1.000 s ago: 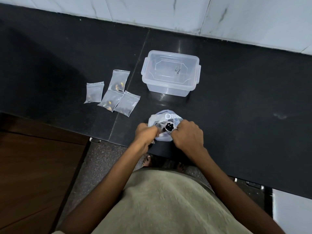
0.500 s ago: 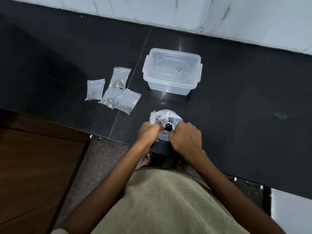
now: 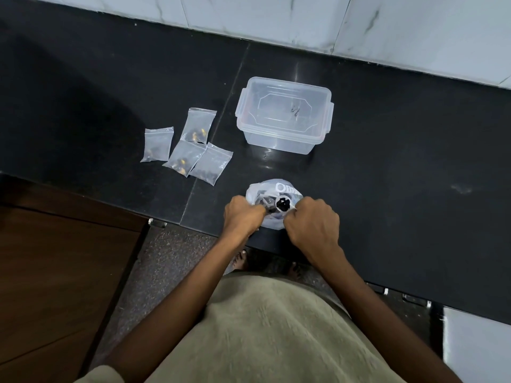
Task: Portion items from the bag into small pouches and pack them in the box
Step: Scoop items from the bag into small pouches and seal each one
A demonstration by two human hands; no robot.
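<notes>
A white plastic bag (image 3: 276, 187) with printed letters sits near the counter's front edge. Its mouth is a small round hole showing dark pieces inside. My left hand (image 3: 243, 217) grips the bag's left side, and my right hand (image 3: 312, 222) pinches the mouth from the right. Several small clear pouches (image 3: 188, 145), each holding a few dark and yellow bits, lie in a loose cluster to the left. A clear plastic box (image 3: 284, 114) without a lid stands behind the bag, almost empty.
The black stone counter (image 3: 401, 175) runs wide to the right and back to a white tiled wall (image 3: 304, 20). A brown wooden cabinet door (image 3: 55, 272) is below the counter's front edge at left. My feet show on the speckled floor.
Both hands have stayed on the bag, working its mouth; the opening now shows as a round hole. The pouches and box have not moved.
</notes>
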